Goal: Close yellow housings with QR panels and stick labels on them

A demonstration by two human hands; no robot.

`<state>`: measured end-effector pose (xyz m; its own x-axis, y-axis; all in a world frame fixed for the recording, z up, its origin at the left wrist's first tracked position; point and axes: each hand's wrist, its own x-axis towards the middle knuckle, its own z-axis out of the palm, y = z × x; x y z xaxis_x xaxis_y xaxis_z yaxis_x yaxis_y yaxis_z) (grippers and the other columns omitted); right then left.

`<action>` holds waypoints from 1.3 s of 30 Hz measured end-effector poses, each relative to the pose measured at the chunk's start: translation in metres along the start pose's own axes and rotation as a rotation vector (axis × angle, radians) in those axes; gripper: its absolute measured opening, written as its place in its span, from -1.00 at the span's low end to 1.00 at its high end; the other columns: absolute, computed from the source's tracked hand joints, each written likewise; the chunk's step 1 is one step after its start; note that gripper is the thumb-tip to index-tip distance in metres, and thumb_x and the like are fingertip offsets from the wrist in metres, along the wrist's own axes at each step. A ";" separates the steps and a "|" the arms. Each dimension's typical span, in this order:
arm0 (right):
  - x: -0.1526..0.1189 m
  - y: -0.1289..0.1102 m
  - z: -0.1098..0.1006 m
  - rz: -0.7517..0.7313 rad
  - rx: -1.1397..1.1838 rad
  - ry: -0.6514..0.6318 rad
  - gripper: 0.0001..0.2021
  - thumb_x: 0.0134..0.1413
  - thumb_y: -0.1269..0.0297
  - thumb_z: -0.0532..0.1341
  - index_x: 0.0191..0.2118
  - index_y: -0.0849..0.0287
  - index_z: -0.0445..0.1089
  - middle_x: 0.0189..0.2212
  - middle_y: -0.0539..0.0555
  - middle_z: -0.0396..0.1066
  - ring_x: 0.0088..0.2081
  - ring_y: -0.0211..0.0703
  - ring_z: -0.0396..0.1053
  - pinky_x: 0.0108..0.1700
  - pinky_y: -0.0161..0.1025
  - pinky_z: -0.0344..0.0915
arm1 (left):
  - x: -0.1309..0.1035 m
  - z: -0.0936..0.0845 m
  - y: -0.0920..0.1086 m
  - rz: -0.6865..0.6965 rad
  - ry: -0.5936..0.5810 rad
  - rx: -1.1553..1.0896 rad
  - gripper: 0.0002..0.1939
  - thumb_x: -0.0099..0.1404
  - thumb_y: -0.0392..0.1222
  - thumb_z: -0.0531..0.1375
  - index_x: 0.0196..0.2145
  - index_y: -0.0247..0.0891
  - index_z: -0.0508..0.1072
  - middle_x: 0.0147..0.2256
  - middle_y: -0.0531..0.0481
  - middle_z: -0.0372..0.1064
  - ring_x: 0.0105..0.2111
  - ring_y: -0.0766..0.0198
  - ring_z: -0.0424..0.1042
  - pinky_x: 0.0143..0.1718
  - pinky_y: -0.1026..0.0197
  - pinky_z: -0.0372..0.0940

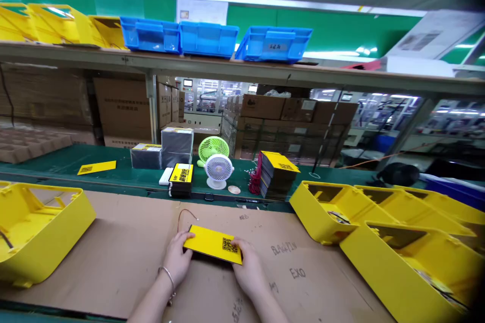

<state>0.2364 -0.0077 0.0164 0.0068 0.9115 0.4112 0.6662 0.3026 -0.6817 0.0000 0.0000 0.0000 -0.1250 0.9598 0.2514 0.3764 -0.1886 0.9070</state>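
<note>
A flat yellow card with a black QR code [212, 243] is held by its two short ends above the cardboard sheet [125, 242]. My left hand [179, 256], with a bracelet at the wrist, grips the left end. On the right end, beside the code, my right hand [247, 265] is closed. A thin brown wire [182, 213] curls on the cardboard just behind the card. Beyond it stand a pile of similar yellow cards [279, 171] and a smaller yellow-topped stack [181, 179].
Yellow housings lie at the left [49, 242] and right [413, 272]. A white fan [219, 169], a green fan [212, 147] and red wires [256, 179] stand behind. Blue bins [208, 40] line the shelf [212, 63] overhead.
</note>
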 end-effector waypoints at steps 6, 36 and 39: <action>0.003 -0.010 -0.010 -0.074 0.034 0.070 -0.73 -0.22 0.47 0.14 -0.29 0.12 0.39 -0.21 0.12 0.39 -0.10 -0.03 0.29 -0.03 -0.08 0.22 | 0.002 -0.003 0.010 -0.041 0.078 -0.143 -0.69 0.03 -0.31 0.09 -0.22 -0.24 0.45 -0.11 -0.10 0.39 -0.07 0.12 0.34 0.04 0.05 0.15; 0.001 -0.030 -0.028 0.086 0.255 0.209 -0.64 0.01 0.03 0.14 -0.24 0.22 0.45 -0.27 0.17 0.47 -0.17 0.06 0.40 -0.11 -0.15 0.33 | -0.044 -0.259 0.048 0.058 0.583 0.898 -0.41 0.17 0.13 -0.05 0.08 -0.25 0.16 0.12 -0.14 0.16 0.14 0.00 0.09 0.17 -0.03 -0.05; 0.002 -0.029 -0.031 0.066 0.291 0.282 -0.64 -0.01 0.06 0.17 -0.22 0.25 0.45 -0.25 0.19 0.46 -0.17 0.05 0.40 -0.08 -0.12 0.32 | -0.016 -0.304 0.039 -0.226 0.530 1.124 -0.33 0.17 0.18 -0.11 0.10 -0.32 0.11 0.02 -0.17 0.30 0.00 -0.09 0.26 -0.02 -0.09 0.15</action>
<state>0.2401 -0.0231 0.0557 0.2734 0.8319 0.4829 0.4191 0.3489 -0.8382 -0.2622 -0.0856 0.1341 -0.5424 0.6972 0.4687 0.8366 0.4990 0.2260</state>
